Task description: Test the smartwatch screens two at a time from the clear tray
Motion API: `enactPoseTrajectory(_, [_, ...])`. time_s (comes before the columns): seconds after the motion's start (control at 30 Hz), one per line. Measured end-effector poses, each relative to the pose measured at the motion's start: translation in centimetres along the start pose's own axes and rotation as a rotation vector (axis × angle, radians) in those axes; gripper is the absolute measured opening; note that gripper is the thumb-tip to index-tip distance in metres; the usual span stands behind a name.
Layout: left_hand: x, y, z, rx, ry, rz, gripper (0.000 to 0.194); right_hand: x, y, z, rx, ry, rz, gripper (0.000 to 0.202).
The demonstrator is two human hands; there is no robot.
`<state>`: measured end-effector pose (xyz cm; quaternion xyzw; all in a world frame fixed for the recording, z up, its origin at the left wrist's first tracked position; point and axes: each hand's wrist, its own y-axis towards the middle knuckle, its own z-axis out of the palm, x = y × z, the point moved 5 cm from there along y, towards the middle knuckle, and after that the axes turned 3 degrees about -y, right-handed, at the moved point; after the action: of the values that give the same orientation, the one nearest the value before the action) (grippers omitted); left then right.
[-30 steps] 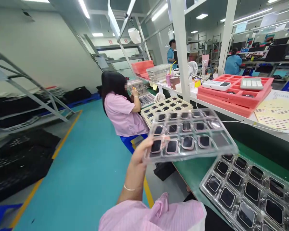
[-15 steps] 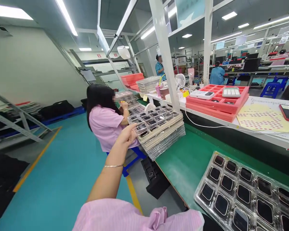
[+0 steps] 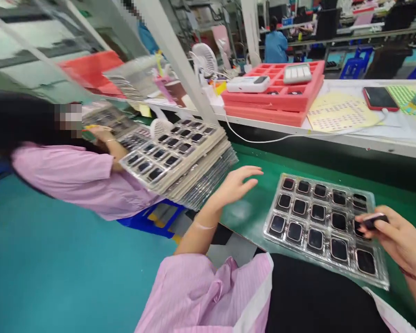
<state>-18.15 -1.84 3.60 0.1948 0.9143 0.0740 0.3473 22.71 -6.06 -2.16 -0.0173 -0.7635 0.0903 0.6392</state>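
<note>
Head camera shows the left hand (image 3: 237, 185) empty, its fingers loosely spread above the green bench (image 3: 242, 210); half a second ago it held a clear tray over the tray stack (image 3: 208, 178). That tray now appears to rest there as the top tray (image 3: 184, 162), so, as far as I can judge, the left hand is free and the work centres on the slotted plastic tray (image 3: 381, 268). This one lies flat on the bench, its slots filled with rounded-square screens (image 3: 294, 232), to the right of the left hand and apart from it.

The right hand (image 3: 391, 226), now in view, pinches a small dark piece (image 3: 376, 221) between thumb and fingers over the tray's right-hand column. I cannot tell whether the piece touches the partly hidden slot beneath.
</note>
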Motion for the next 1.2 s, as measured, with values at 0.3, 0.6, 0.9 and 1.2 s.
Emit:
enactPoseTrajectory(0.3, [-0.7,7.5,11.4,0.283,0.170,0.046,0.019,-0.2,2.7,2.7,0.212,0.046,0.046,0.031])
enactPoseTrajectory(0.6, [-3.3,9.4,15.9,0.353,-1.047,-0.336,0.037,0.9,9.0,4.9,0.162,0.242,0.049,0.030])
enactPoseTrajectory(0.9, [-2.8,9.9,18.3,0.535,-1.388,-0.383,0.077,-0.4,10.0,4.5,0.190,0.446,0.031,0.043])
enactPoseTrajectory(1.2, [-2.8,9.4,18.6,0.554,-1.241,-0.276,0.069,0.3,9.1,5.0,0.287,0.342,0.043,0.033])
